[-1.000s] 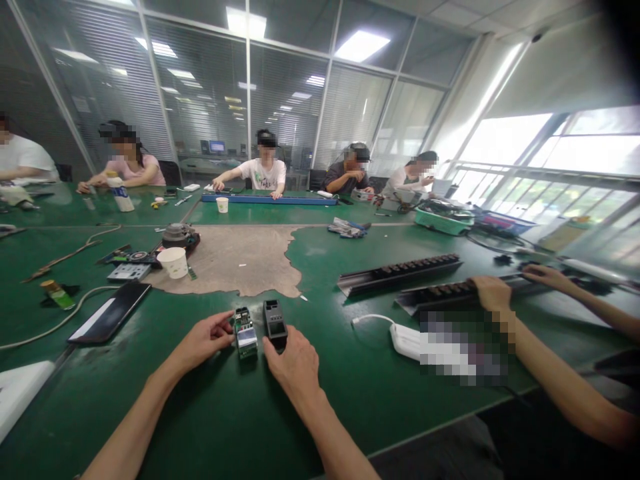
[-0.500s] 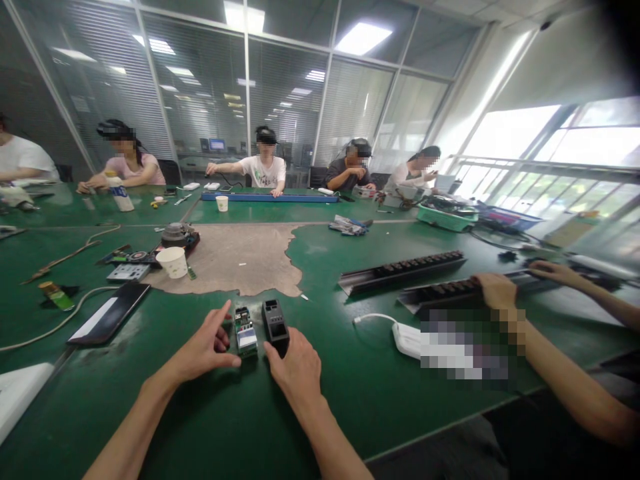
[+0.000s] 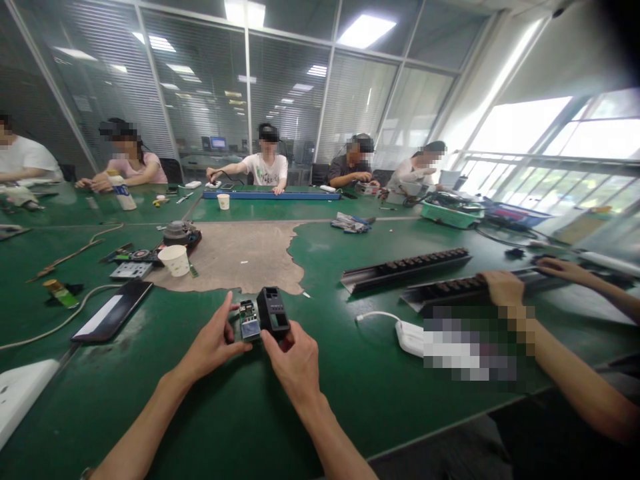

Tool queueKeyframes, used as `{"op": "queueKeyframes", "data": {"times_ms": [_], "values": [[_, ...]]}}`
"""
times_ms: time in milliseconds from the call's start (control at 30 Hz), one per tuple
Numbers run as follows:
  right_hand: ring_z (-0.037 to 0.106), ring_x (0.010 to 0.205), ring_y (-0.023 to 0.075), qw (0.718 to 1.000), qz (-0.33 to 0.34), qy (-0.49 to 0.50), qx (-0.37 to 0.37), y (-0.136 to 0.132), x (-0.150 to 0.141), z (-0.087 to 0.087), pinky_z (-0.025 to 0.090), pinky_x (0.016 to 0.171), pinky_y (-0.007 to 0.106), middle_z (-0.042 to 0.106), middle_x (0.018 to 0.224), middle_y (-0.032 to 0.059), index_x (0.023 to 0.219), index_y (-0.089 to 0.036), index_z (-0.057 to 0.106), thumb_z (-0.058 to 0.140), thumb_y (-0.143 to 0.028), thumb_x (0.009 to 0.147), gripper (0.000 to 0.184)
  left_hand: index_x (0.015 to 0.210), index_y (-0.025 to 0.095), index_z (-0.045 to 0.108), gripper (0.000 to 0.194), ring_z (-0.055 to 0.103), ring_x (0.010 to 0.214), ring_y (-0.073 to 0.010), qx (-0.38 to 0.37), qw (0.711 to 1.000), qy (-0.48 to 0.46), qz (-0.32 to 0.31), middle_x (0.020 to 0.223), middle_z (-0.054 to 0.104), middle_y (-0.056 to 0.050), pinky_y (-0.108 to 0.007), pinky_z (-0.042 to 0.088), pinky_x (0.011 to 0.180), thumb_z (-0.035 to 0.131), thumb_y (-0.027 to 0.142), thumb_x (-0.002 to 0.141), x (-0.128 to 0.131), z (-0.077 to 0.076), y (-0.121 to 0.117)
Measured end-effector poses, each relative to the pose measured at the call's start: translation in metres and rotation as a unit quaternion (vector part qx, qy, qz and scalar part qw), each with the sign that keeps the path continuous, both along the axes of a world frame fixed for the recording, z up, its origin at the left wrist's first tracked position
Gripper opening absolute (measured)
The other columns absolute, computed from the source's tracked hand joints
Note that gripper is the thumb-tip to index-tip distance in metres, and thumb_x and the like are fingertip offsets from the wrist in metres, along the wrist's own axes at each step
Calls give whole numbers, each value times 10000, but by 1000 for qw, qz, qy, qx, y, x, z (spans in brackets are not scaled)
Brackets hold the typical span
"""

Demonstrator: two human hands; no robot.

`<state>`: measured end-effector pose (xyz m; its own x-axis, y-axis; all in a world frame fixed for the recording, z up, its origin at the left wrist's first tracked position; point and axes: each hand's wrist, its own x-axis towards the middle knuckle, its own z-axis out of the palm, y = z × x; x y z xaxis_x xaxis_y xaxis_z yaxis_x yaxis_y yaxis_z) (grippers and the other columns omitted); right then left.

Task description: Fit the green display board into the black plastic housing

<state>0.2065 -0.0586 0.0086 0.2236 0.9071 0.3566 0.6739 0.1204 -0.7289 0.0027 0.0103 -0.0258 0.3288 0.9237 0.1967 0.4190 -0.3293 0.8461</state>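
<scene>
My left hand (image 3: 213,341) is at a small green circuit board (image 3: 249,321) with a silvery block at its near end. The thumb touches the board's near edge and the fingers curl along its left side; part of that grip is hidden. In my right hand (image 3: 296,360) is a black plastic housing (image 3: 273,310) with rectangular openings, pinched at its near right end. Board and housing are side by side, the housing tilted and close against the board's right side.
Left lie a dark phone (image 3: 114,312), a paper cup (image 3: 174,261) and a white power strip (image 3: 20,393). A white adapter (image 3: 411,339) with a short cable is on the right. Beyond it, a co-worker's hand (image 3: 503,289) rests on a black slotted rail (image 3: 450,293). Several people sit opposite.
The housing has been tilted and brought up and left against the circuit board. My left hand has closed in on the board, which has shifted slightly away from me.
</scene>
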Motion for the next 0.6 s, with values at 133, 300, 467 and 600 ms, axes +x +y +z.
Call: {"op": "queueKeyframes", "data": {"times_ms": [133,300,467,600], "values": [[611,643,159,1000,4,-27,-1,3,-11,6,412,606,240,659,727,12,848,-200,622,599,-484,861,285,1536,324,13,1147,561,727,-127,-35,999,-32,-27,1465,361,-171,-261,491,588,784,271,689,-6,2,0],[654,706,197,997,4,-80,-17,6,-25,7,423,624,256,696,818,49,899,-195,620,611,-515,850,324,1532,319,-1,1023,606,841,-147,-105,986,-108,-69,1455,340,-180,-299,516,682,691,241,783,-19,-3,4],[681,752,235,991,1,-129,-47,9,-38,7,440,649,283,702,845,67,944,-195,602,604,-515,852,333,1521,234,170,894,587,744,-122,-116,984,-125,-57,1332,447,-163,-297,510,656,676,273,785,-20,-9,9],[684,794,277,984,-7,-163,-72,11,-45,8,463,696,331,699,858,95,948,-187,587,606,-521,846,350,1506,224,213,857,561,666,-93,-103,985,-131,-34,1273,492,-140,-269,502,610,667,304,784,-21,-6,14]]}}
